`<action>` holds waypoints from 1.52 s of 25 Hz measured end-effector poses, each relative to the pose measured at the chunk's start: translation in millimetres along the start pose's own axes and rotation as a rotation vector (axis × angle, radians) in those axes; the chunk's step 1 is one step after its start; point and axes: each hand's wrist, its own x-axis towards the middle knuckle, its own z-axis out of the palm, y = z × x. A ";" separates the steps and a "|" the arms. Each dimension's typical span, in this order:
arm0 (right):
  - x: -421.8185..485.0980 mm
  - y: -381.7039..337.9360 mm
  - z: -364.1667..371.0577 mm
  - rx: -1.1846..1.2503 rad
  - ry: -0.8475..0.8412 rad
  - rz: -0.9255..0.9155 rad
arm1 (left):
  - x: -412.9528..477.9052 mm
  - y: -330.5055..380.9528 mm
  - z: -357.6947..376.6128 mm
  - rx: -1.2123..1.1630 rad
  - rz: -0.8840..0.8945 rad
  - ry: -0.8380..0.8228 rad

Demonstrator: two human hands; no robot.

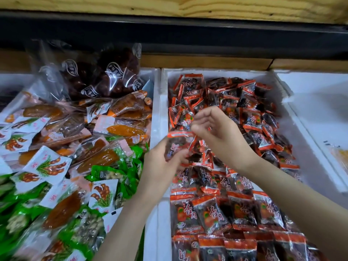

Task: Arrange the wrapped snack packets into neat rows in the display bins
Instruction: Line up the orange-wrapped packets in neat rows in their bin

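Foam bins (157, 110) of packets (243, 213) under shelf (188, 4)

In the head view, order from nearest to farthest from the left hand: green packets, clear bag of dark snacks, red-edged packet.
1. Red-edged packet, held by the left hand.
2. Green packets, just left of it.
3. Clear bag of dark snacks, back left.

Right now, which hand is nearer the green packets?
Left. The left hand, holding a red packet, is just beside the green packets; the right hand is farther, over the red-packet bin.
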 end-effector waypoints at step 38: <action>19.2 48.1 37.3 -0.159 -0.134 0.408 | 9.3 -5.0 -18.0 -0.225 -0.142 0.260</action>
